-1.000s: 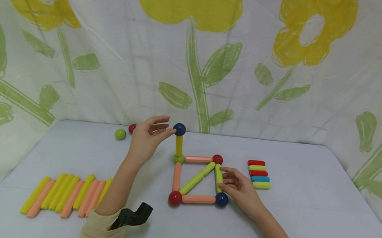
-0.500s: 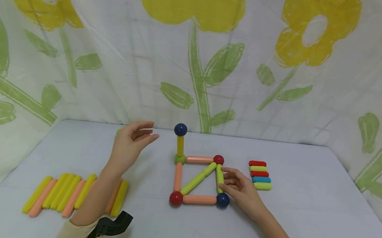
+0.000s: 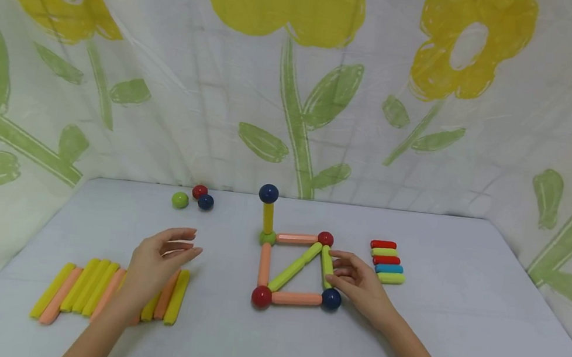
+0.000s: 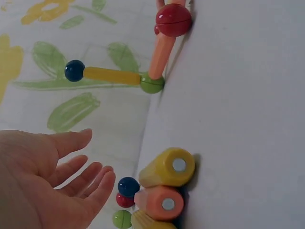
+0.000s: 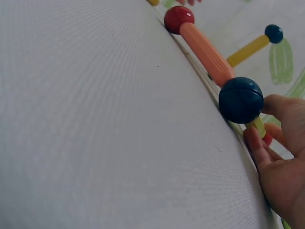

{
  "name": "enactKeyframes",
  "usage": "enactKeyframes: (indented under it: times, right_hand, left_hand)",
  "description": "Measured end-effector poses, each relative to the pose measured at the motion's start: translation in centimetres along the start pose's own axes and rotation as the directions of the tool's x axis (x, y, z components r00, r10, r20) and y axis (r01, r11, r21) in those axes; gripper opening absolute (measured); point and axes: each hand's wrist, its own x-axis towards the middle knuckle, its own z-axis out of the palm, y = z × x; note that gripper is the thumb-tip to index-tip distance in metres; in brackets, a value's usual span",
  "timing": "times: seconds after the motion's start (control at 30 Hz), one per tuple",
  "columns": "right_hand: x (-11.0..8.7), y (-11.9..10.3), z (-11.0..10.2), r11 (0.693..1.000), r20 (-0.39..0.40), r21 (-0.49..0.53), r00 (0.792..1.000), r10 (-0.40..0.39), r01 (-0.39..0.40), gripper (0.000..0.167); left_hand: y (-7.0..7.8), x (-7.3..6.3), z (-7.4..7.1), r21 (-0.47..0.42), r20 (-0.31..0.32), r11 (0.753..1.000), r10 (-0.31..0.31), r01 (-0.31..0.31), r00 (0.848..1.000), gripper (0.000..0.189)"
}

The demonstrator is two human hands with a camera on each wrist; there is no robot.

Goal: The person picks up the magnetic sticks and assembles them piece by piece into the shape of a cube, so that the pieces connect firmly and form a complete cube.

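Observation:
A square frame of magnetic building rods and balls lies on the table. Two red balls (image 3: 262, 297), a blue ball (image 3: 331, 299) and a green ball (image 3: 267, 237) form its corners, and a yellow-green rod (image 3: 294, 267) crosses it diagonally. From the green corner rises an upright yellow rod (image 3: 268, 218), topped by a blue ball (image 3: 269, 193). My right hand (image 3: 362, 287) pinches the yellow-green side rod (image 3: 326, 265) between thumb and fingers, beside the blue corner ball. My left hand (image 3: 157, 261), fingers relaxed and holding nothing, hovers over a row of yellow and orange rods (image 3: 178, 297).
Behind the left hand, a loose green ball (image 3: 180, 200), red ball (image 3: 199, 191) and blue ball (image 3: 206, 202) sit near the table's back edge. Several short coloured rods (image 3: 388, 261) lie stacked in a column right of the frame. A flower-patterned cloth (image 3: 178, 101) hangs behind the table.
My left hand has let go of the blue ball atop the upright rod and moved left and nearer, over the row of rods. The right hand stays in place on the side rod.

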Motion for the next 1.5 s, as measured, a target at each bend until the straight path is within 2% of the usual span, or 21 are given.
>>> enactKeyframes:
  times: [0.1,0.2,0.37,0.53,0.77,0.87,0.97,1.17,1.33,1.5]
  right_hand:
    - [0.0,0.0,0.0,1.0,0.001,-0.002,1.0,0.0,0.0,0.053]
    - [0.0,0.0,0.0,1.0,0.001,-0.003,1.0,-0.001,0.001,0.053]
    - [0.0,0.0,-0.1,1.0,0.001,-0.009,1.0,-0.006,0.006,0.053]
    - [-0.1,0.0,-0.1,1.0,0.001,-0.009,1.0,-0.006,0.006,0.053]
    - [0.0,0.1,0.0,1.0,0.002,-0.012,1.0,-0.01,0.01,0.053]
    - [0.0,0.1,0.0,1.0,0.002,-0.016,1.0,-0.015,0.015,0.053]
    - [0.0,0.2,0.0,1.0,0.003,-0.016,1.0,-0.02,0.02,0.053]
    - [0.1,0.2,-0.1,1.0,0.006,-0.015,1.0,-0.019,0.019,0.053]
    - [0.1,0.1,0.0,1.0,0.002,-0.015,1.0,-0.015,0.015,0.053]
    - [0.0,0.1,0.0,1.0,0.001,-0.01,1.0,-0.007,0.007,0.053]
  left_hand:
    - [-1.1,-0.9,-0.5,0.062,0.003,0.997,-0.042,0.042,0.999,0.048]
    - [-1.5,-1.6,-0.6,0.138,0.0,0.988,-0.074,0.074,0.997,0.047]
    - [-1.6,-2.0,-0.1,0.21,0.014,0.975,-0.071,0.066,0.997,0.045]
    - [-1.8,-2.1,1.1,0.178,0.053,0.984,-0.034,0.024,0.998,0.041]
    - [-2.2,-2.5,2.7,0.08,0.156,0.997,-0.026,0.013,0.987,0.04]
    - [-2.2,-2.8,3.2,0.078,0.173,0.997,0.004,-0.018,0.985,0.035]
    - [-2.3,-2.9,3.3,0.114,0.176,0.992,0.036,-0.056,0.984,0.031]
    - [-2.4,-2.9,3.3,0.129,0.179,0.987,0.067,-0.091,0.982,0.026]
    - [-1.6,-2.9,3.3,0.139,0.193,0.984,0.079,-0.107,0.978,0.027]
    - [0.3,-2.7,3.5,0.105,0.194,0.989,0.085,-0.106,0.977,0.028]
